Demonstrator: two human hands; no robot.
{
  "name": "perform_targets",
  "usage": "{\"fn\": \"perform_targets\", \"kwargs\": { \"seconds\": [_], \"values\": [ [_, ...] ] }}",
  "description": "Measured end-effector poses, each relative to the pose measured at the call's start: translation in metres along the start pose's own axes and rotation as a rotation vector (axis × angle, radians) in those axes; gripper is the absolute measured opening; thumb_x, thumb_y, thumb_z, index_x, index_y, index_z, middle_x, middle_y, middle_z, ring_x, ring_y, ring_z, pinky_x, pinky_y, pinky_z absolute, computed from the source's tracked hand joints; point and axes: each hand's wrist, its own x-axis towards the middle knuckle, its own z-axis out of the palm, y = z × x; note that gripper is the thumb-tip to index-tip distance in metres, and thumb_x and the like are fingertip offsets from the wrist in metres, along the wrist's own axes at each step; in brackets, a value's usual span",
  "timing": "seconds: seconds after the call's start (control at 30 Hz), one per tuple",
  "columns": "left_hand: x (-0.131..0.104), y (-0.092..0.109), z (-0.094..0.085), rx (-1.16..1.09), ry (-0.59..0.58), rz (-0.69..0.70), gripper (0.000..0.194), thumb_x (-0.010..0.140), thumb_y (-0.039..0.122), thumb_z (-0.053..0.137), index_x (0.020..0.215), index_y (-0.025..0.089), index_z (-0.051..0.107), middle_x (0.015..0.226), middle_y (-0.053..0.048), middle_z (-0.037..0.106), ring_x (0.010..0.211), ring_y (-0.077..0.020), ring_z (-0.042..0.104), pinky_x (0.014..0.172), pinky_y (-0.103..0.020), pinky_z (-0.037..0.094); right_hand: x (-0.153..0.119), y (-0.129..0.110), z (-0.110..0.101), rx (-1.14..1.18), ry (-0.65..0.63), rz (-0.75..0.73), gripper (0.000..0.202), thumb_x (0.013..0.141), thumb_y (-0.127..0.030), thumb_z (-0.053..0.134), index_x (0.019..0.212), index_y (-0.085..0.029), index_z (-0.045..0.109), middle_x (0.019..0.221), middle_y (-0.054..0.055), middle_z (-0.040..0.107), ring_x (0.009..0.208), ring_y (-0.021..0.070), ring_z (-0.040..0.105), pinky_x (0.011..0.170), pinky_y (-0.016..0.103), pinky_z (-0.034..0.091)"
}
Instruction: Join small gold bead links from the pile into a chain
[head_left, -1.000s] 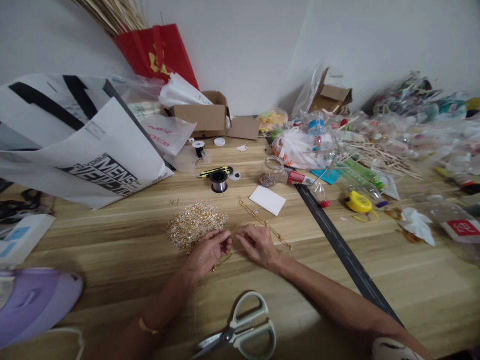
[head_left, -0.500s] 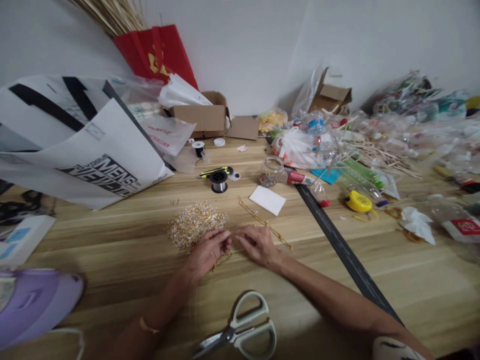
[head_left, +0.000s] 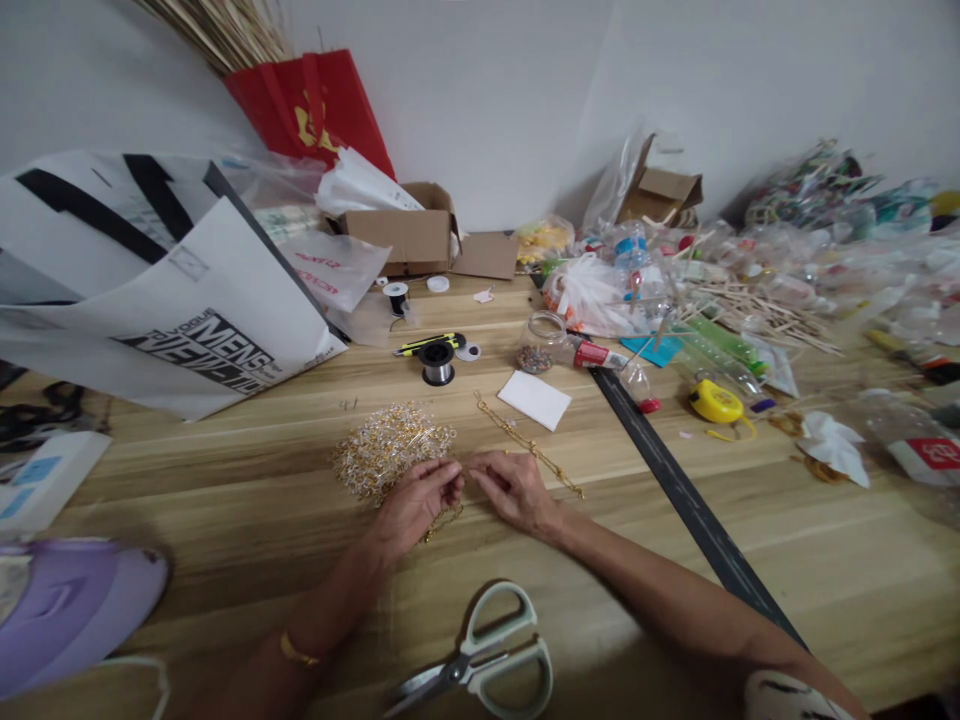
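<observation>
My left hand [head_left: 421, 500] is closed in a pinch at the right edge of a pile of gold and clear beaded pieces [head_left: 390, 448]. A short gold chain [head_left: 444, 522] hangs or lies just below its fingers. Close beside it, fingertips almost meeting, my right hand [head_left: 516, 490] is also pinched; whatever is between the fingers of either hand is too small to make out. Behind my right hand a longer gold chain [head_left: 531, 447] lies slantwise on the wooden table [head_left: 315, 560]. White-handled scissors [head_left: 480, 655] lie nearer to me.
Beyond the hands are a wire spool [head_left: 436, 364], a folded white paper [head_left: 535, 400] and a jar of beads [head_left: 536, 352]. A yellow tape measure [head_left: 716, 401] and plastic bottles lie right. At left stand a white bag [head_left: 187, 300] and a purple object [head_left: 82, 610].
</observation>
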Motion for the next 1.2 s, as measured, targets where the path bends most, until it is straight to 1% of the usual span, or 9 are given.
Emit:
{"fn": "perform_targets", "kwargs": {
  "seconds": [0.2,0.53,0.67,0.77,0.9,1.03,1.2],
  "values": [
    [0.0007,-0.0009,-0.0008,0.020,-0.021,-0.002,0.020,0.063,0.021,0.076,0.071,0.010,0.062,0.061,-0.001,0.062,0.053,-0.0080,0.055,0.052,-0.019,0.041,0.0013,-0.0022,-0.0014,0.005,0.010,0.049,0.015,0.088,-0.025,0.049,0.087,-0.016,0.061,0.058,-0.001,0.058,0.049,0.0097,0.049,0.050,0.020,0.037],
    [0.0020,-0.0038,-0.0029,0.003,-0.004,0.000,0.020,0.062,0.022,0.077,0.072,0.012,0.063,0.062,-0.001,0.063,0.054,-0.0087,0.055,0.053,-0.020,0.042,0.0012,-0.0016,-0.0009,0.003,0.012,0.056,0.016,0.089,-0.026,0.049,0.085,-0.016,0.061,0.056,-0.002,0.054,0.047,0.0092,0.045,0.049,0.020,0.036],
    [0.0006,-0.0029,-0.0011,0.030,-0.009,0.006,0.020,0.062,0.022,0.077,0.072,0.011,0.063,0.062,-0.002,0.063,0.054,-0.0086,0.055,0.053,-0.020,0.042,0.0016,-0.0025,-0.0010,0.010,0.027,0.053,0.016,0.088,-0.026,0.049,0.085,-0.016,0.061,0.054,-0.002,0.053,0.046,0.0088,0.044,0.048,0.020,0.035],
    [-0.0007,-0.0018,0.0013,0.054,-0.002,0.011,0.023,0.060,0.024,0.078,0.072,0.011,0.064,0.061,-0.001,0.062,0.054,-0.0084,0.055,0.052,-0.020,0.042,0.0019,-0.0030,-0.0015,0.020,0.030,0.054,0.015,0.088,-0.025,0.050,0.085,-0.016,0.061,0.055,-0.002,0.052,0.047,0.0087,0.044,0.049,0.020,0.035],
    [-0.0017,-0.0015,0.0026,0.075,-0.007,0.024,0.024,0.059,0.025,0.079,0.072,0.012,0.063,0.062,-0.001,0.062,0.055,-0.0091,0.055,0.054,-0.021,0.042,0.0018,-0.0022,-0.0016,0.046,0.027,0.083,0.014,0.087,-0.025,0.050,0.082,-0.016,0.060,0.055,-0.003,0.049,0.047,0.0085,0.042,0.049,0.020,0.034],
    [-0.0020,-0.0023,0.0017,0.094,-0.037,0.029,0.022,0.062,0.025,0.077,0.073,0.012,0.064,0.063,-0.002,0.062,0.057,-0.0092,0.055,0.054,-0.021,0.042,0.0010,-0.0011,-0.0008,0.060,0.019,0.114,0.016,0.088,-0.027,0.050,0.081,-0.016,0.060,0.053,-0.004,0.046,0.046,0.0083,0.040,0.048,0.020,0.033],
    [-0.0015,-0.0025,0.0014,0.104,-0.008,0.027,0.024,0.061,0.026,0.077,0.073,0.011,0.063,0.062,-0.001,0.062,0.056,-0.0090,0.055,0.054,-0.021,0.042,0.0004,-0.0018,-0.0009,0.053,-0.001,0.146,0.018,0.087,-0.028,0.050,0.081,-0.015,0.061,0.053,-0.004,0.046,0.047,0.0085,0.040,0.049,0.020,0.033]
  ]
}}
